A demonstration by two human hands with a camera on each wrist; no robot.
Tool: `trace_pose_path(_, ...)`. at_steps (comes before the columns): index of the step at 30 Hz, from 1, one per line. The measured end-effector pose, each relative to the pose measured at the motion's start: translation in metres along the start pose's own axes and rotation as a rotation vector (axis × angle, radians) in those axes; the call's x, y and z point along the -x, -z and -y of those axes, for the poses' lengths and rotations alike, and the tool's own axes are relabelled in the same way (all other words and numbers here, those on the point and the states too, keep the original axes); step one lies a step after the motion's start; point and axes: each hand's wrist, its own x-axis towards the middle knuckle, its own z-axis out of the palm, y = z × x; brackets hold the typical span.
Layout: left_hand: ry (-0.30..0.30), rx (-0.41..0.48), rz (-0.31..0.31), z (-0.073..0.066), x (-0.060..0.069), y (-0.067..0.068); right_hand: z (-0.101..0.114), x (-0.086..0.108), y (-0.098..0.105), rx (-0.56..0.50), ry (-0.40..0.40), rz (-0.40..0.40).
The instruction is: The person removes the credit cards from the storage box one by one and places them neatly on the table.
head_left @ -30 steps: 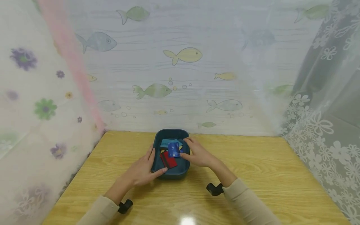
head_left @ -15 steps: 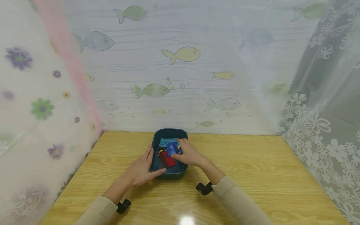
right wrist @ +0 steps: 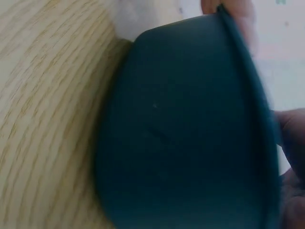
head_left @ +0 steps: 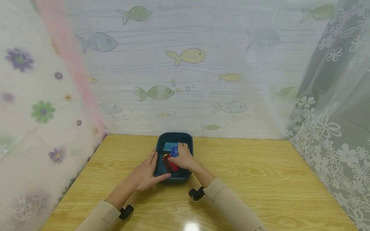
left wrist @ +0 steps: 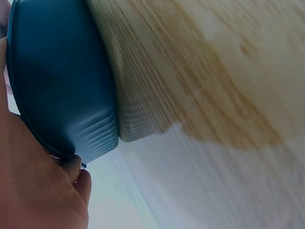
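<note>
A dark teal plastic bin (head_left: pixel 189 138) stands on the wooden table, with several cards in it. My left hand (head_left: pixel 143 173) rests along the bin's left side, thumb lying over the near rim. Inside the bin, my right hand (head_left: pixel 183 156) pinches a blue card (head_left: pixel 174 151) by its right side and partly covers it. Below that card lies a red card (head_left: pixel 172 166) with a dark stripe. A light blue card (head_left: pixel 169 146) is toward the far end. Only a corner of a yellow card (head_left: pixel 165 156) shows. Both wrist views show mainly the bin's outer wall (left wrist: pixel 59 71).
The wooden table (head_left: pixel 260 179) extends to both sides of the bin. A fish-print curtain (head_left: pixel 188 73) hangs behind the table's far edge, with a flowered sheet (head_left: pixel 31 128) at the left and a lace-patterned one (head_left: pixel 347 144) at the right. Black wrist mounts (head_left: pixel 196 193) stick out from both wrists.
My right hand has moved left from the bin's right rim, in over the cards, and now covers more of the blue card. The left hand and the bin have stayed in place.
</note>
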Motion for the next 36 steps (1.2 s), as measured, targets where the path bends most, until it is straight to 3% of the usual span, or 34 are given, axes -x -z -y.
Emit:
trace_pose_path(13, -0.017, -0.008, 0.002, 0.002, -0.005, -0.001, -0.006, -0.021, -0.026, 0.101, -0.119, -0.208)
trace_pose_path(20, -0.011, 0.005, 0.01, 0.004, -0.005, 0.0, -0.009, -0.029, -0.033, 0.155, -0.203, -0.218)
trace_pose_path(36, -0.034, -0.011, -0.017, 0.008, -0.007, -0.004, -0.009, -0.03, -0.035, 0.246, -0.217, -0.22)
